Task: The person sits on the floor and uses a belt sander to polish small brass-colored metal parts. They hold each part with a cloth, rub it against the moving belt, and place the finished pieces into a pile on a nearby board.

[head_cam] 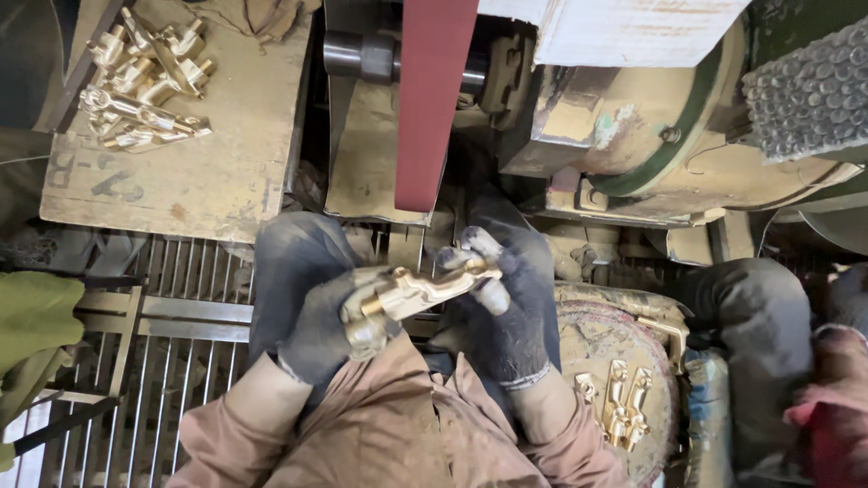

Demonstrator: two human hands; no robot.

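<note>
Item: brass casting (pixel 418 291), elongated, faucet-type shape, pale gold, held level betw. both hands at mid-frame, just below the lower end of the red abrasive belt (pixel 434 99) and apart from it. Left hand (pixel 312 303): dark grimy glove, closed round the thicker left end of casting, thumb and fingers wrapped, firm hold. Right hand (pixel 506 307): dark glove w/ worn pale fingertips, pinching the narrower right end, fingers curled over the top. Sleeves: dusty pink-brown, both forearms entering from bottom edge. Belt runs vert. from a dark steel roller (pixel 362 56) at top; machine housing (pixel 633 136) to the right, beige w/ green ring, paint chipped. Upper left: dusty wooden board (pixel 199 172) carrying a heap of similar brass castings (pixel 145 86), well apart from hands. Lower right: round dusty drum top (pixel 601 348) w/ a few more brass pieces (pixel 624 407) lying on it, near right wrist. Under left arm: metal grating (pixel 181 361), bars vert. Far left edge: green cloth (pixel 32 316). Far right: grey padded roll (pixel 809 86), partly out of frame.
</note>
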